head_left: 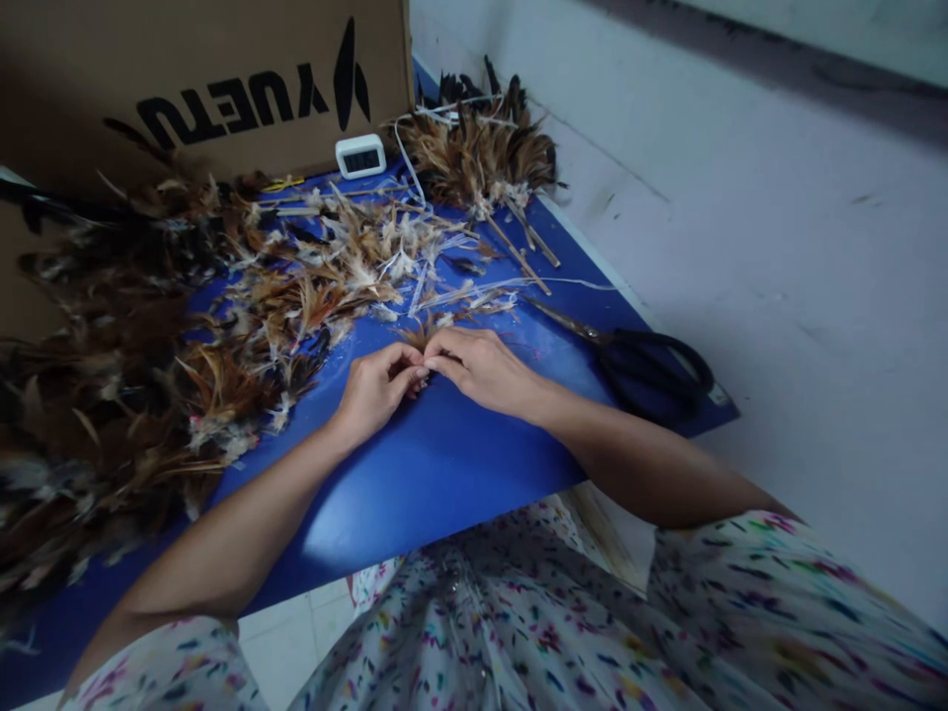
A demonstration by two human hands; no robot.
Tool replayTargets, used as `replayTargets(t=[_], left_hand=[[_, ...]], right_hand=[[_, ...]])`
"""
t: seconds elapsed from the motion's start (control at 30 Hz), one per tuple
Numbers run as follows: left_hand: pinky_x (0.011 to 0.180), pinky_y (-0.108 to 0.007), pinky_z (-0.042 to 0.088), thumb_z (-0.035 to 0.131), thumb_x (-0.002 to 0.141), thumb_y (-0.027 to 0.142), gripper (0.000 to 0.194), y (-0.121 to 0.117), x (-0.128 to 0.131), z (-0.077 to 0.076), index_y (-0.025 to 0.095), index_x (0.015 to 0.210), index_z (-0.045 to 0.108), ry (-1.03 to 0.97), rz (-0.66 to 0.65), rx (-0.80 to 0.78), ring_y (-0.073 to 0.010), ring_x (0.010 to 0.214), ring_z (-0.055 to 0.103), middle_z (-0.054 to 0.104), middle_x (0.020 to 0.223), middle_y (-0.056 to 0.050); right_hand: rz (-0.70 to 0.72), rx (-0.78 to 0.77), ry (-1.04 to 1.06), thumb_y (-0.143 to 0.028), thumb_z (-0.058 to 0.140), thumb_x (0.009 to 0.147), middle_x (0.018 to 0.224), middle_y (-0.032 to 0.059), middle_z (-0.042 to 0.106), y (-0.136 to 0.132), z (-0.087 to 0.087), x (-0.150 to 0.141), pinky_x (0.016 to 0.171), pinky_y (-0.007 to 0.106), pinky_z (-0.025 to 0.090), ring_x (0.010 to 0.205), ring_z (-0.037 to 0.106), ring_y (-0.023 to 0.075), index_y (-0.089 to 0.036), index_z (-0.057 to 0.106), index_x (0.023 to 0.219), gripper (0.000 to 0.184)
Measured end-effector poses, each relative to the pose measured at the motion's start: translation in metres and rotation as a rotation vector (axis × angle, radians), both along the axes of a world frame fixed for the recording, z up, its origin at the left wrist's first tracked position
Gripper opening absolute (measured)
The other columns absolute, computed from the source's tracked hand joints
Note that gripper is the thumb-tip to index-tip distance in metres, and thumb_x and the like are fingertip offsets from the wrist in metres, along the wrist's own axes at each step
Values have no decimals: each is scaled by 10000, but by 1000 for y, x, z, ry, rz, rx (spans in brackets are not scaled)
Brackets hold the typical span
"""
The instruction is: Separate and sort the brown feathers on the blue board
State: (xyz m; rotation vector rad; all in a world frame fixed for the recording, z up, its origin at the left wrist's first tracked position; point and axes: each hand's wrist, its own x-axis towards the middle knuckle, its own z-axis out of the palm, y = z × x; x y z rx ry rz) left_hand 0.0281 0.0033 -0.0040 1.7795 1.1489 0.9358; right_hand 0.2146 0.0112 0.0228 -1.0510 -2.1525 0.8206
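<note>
Both hands meet over the blue tabletop (pixel 444 474), fingertips pinched together around a small tuft of brown feathers (pixel 419 334). My left hand (pixel 377 387) closes thumb and finger at the base of the tuft. From the other side my right hand (pixel 478 365) pinches at the same spot. The quill ends are mostly hidden by the fingers. Loose brown and white feathers (pixel 318 281) lie scattered just beyond the hands. Thin white plastic strips (pixel 474 292) rest behind the right hand.
Large black-handled scissors (pixel 652 370) lie at the right edge. A white digital timer (pixel 360 156) stands before a cardboard box (pixel 222 59). At the back is a pile of feather bundles on sticks (pixel 481 148). Dark feathers (pixel 96 395) heap up on the left.
</note>
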Motion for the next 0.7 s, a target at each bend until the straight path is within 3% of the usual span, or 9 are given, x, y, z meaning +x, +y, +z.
replayTargets(t=[0.23,0.43,0.7], left_hand=[[539,-201,452,624,831,300,125,-1,-1,0,179,806,645,79,-16,79,-105,551,591,648,631,7],[533,-217,487,659,806,328,186,2,2,1,163,785,577,-167,-37,-129,-98,523,581,628,630,4],[517,-206,488,720,757,372,276,1,5,5,151,754,555,-305,-40,-197,-85,513,571,622,605,1]], right_hand=[[-16,-49,31,-165,503,869,808,22,633,-3,-1,-5,720,269,392,750,555,130,-175,598,819,107],[-77,-143,201,-169,483,860,771,-4,628,2,5,1,677,257,404,677,523,110,-188,609,871,128],[-2,-96,112,-106,537,759,801,11,624,2,-2,0,649,248,418,692,532,105,-193,654,934,227]])
